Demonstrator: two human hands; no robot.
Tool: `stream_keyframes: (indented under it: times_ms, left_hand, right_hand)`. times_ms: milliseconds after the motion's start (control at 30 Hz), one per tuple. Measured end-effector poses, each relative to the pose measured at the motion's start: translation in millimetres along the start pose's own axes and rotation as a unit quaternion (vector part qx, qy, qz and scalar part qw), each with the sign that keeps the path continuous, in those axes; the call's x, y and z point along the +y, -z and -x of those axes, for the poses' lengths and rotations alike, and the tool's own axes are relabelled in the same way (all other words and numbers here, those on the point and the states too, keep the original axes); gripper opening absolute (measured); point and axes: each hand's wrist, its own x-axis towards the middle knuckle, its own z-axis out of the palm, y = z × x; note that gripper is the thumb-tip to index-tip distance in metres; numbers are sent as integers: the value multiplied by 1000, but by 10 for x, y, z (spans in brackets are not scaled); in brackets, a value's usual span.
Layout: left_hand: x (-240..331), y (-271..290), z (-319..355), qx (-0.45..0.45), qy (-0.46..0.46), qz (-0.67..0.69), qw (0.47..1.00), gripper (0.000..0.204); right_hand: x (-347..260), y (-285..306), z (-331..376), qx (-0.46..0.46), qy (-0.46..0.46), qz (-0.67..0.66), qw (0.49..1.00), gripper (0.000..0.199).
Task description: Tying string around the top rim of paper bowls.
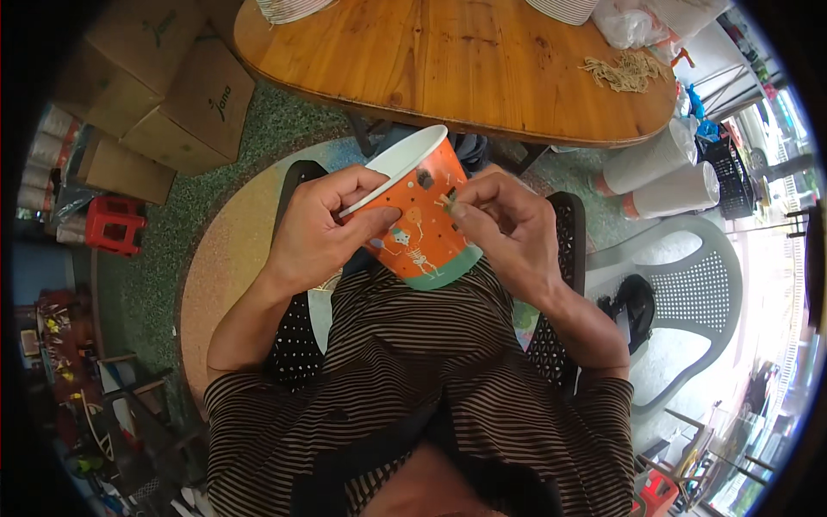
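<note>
The left hand (pixel 323 226) grips the tilted orange paper cup (pixel 422 211) by its rim; the right hand (pixel 508 226) pinches something small against its side.

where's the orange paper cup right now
In the head view the cup sits centre frame, tilted, held between the left hand and right hand, over the lap, just below the wooden table edge.

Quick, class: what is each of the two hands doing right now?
Left hand: closed on the orange paper cup.
Right hand: fingertips pinched on something small against the cup's side.
</note>
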Motion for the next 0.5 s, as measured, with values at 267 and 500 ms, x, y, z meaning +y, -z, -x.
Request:
stream_keyframes:
  times_ms: [267,500]
  left_hand:
    - [113,-80,106,37,-151,-139,978,19]
    - [386,39,227,163,-236,-249,925,20]
  right_hand:
    - [-109,-92,52,3,-5,33,999,5]
    - [-16,-97,229,-81,-20,-26,996,7]
